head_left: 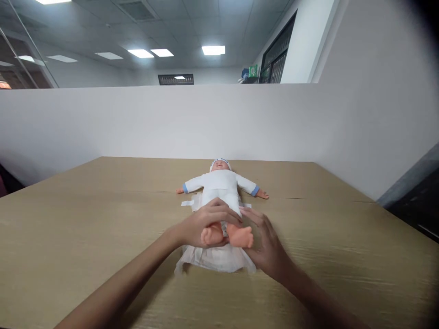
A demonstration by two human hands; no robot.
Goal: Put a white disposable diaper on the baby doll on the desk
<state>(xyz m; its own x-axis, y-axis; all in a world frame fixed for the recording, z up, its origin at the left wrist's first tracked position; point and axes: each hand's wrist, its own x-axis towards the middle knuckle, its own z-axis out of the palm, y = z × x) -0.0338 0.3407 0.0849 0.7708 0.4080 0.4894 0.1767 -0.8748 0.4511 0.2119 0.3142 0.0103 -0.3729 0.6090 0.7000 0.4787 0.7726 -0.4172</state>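
A baby doll [220,182] in a white top with blue cuffs and a white cap lies on its back, arms spread, its feet toward me. My left hand [210,222] is wrapped round the doll's lower legs, its fingers across the top and the thumb below the feet. My right hand [265,242] is at the right side of the legs, fingers curved and apart, close to or touching the doll's right-hand foot. An unfolded white diaper [217,259] lies under the doll, with side tabs showing at both hips.
The doll lies on a wide wooden table [103,219]. A low white wall [154,119] stands behind it. At the right edge is a dark object [418,205], and a green box [253,71] sits far back.
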